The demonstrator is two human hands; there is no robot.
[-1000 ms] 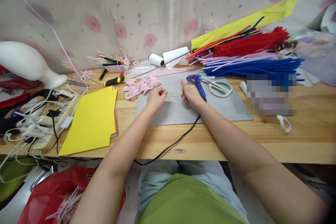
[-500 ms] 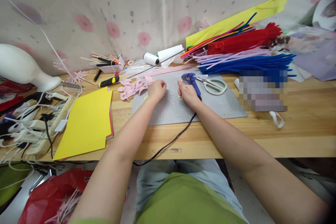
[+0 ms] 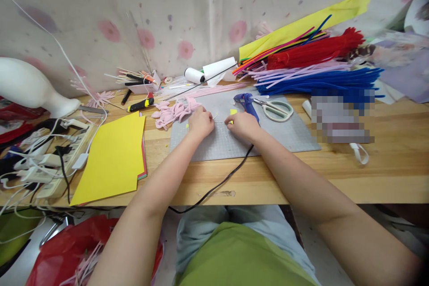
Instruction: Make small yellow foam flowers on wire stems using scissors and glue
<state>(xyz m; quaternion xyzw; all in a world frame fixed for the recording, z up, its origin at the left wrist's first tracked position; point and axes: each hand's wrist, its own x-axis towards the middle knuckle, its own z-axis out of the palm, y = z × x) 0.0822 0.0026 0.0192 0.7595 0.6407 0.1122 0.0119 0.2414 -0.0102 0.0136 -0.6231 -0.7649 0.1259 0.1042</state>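
Note:
Both my hands rest on a grey cutting mat (image 3: pixel 284 136) on the wooden desk. My left hand (image 3: pixel 200 123) is closed in a pinch on one end of a thin wire (image 3: pixel 218 121). My right hand (image 3: pixel 241 124) is closed in a pinch on the wire's other end, with a small yellow scrap (image 3: pixel 233 111) just beyond its fingers. Pink pipe-cleaner shapes (image 3: pixel 174 111) lie just left of my left hand. A blue glue gun (image 3: pixel 247 103) lies behind my right hand, its black cord running off the desk edge.
White-handled scissors (image 3: pixel 276 109) lie right of the glue gun. Bundles of red, blue and lilac pipe cleaners (image 3: pixel 318 69) fill the back right. Yellow paper sheets (image 3: pixel 114 156) lie at left, beside a power strip with cables (image 3: pixel 50 161). A utility knife (image 3: pixel 140 103) and white spools (image 3: pixel 196 75) sit behind.
My hands have moved closer together and lower onto the mat, still pinching the thin wire. The camera shifted slightly.

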